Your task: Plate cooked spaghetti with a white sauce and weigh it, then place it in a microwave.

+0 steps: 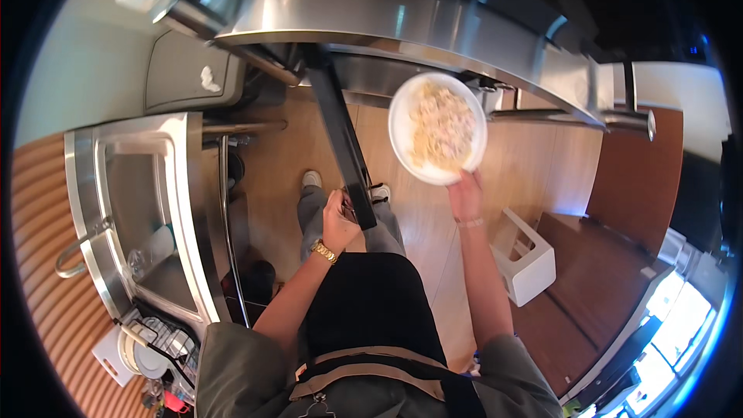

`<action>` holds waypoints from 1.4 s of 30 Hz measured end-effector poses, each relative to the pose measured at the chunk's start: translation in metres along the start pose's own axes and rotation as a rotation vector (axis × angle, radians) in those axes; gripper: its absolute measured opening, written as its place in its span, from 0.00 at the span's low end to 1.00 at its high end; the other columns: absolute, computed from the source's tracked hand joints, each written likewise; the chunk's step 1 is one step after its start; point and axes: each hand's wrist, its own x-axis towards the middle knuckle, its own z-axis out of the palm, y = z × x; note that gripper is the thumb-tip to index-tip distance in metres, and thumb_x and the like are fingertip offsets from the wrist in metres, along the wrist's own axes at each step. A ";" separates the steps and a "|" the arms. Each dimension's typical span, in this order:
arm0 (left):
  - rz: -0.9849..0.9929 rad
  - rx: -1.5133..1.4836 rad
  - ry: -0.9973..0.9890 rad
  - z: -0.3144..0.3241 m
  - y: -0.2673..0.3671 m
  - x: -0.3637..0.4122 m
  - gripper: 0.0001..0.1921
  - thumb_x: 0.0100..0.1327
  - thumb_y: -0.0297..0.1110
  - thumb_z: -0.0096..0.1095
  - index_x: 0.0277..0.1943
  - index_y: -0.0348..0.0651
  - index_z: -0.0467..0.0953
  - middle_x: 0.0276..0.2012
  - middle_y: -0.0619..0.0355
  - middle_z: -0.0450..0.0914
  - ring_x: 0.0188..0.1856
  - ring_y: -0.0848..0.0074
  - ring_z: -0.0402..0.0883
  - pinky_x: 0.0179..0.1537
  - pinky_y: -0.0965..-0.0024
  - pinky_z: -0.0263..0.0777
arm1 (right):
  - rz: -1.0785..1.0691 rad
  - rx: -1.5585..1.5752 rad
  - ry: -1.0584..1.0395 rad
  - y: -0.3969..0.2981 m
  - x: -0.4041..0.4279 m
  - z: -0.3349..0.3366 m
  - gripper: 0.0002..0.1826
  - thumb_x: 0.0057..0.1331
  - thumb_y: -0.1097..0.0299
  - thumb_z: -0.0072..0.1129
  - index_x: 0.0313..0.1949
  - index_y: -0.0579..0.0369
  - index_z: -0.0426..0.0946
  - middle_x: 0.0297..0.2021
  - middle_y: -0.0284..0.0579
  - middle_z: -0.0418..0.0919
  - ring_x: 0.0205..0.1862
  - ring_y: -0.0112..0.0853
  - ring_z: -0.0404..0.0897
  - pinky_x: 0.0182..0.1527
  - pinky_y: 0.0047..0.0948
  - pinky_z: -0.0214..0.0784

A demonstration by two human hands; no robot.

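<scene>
My right hand (466, 194) holds the rim of a round white plate (397, 122) out in front, thumb near the edge. Pasta with pale pinkish pieces (444, 122) covers much of the plate. Lower and to the left, my left hand (341, 217) is closed at the near end of a dark door-like panel (339, 128), seen almost edge-on; my fingers are partly hidden behind it. The panel slants away from me to beneath a stainless steel counter (371, 8). The plate hangs over the floor, to the right of the panel and close to the counter's front edge.
A steel sink (139, 215) with a tap (75, 267) stands on my left, with a dish rack (165, 342) behind it. At upper left is a grey bin (186, 72). A white box (525, 261) and brown cabinet (566, 284) stand at right.
</scene>
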 end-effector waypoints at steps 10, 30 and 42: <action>0.112 0.353 -0.368 -0.064 0.031 -0.010 0.29 0.50 0.29 0.65 0.54 0.36 0.61 0.54 0.43 0.66 0.59 0.55 0.66 0.52 0.58 0.69 | -0.078 0.047 -0.043 0.079 0.208 0.096 0.20 0.56 0.79 0.49 0.50 0.58 0.67 0.47 0.50 0.75 0.49 0.45 0.76 0.46 0.49 0.74; 0.130 0.185 -0.406 -0.046 0.038 0.008 0.17 0.56 0.27 0.60 0.49 0.44 0.70 0.52 0.51 0.73 0.58 0.59 0.70 0.50 0.59 0.72 | -0.065 -0.033 0.132 0.061 0.305 0.147 0.15 0.63 0.66 0.43 0.47 0.58 0.69 0.47 0.54 0.74 0.50 0.47 0.74 0.50 0.50 0.69; 0.345 0.397 -0.669 0.033 0.068 0.065 0.17 0.63 0.32 0.52 0.53 0.39 0.64 0.45 0.42 0.76 0.43 0.54 0.78 0.38 0.56 0.74 | -0.136 -1.376 0.022 -0.006 0.223 0.077 0.14 0.61 0.63 0.46 0.35 0.61 0.75 0.36 0.57 0.79 0.40 0.45 0.79 0.43 0.44 0.71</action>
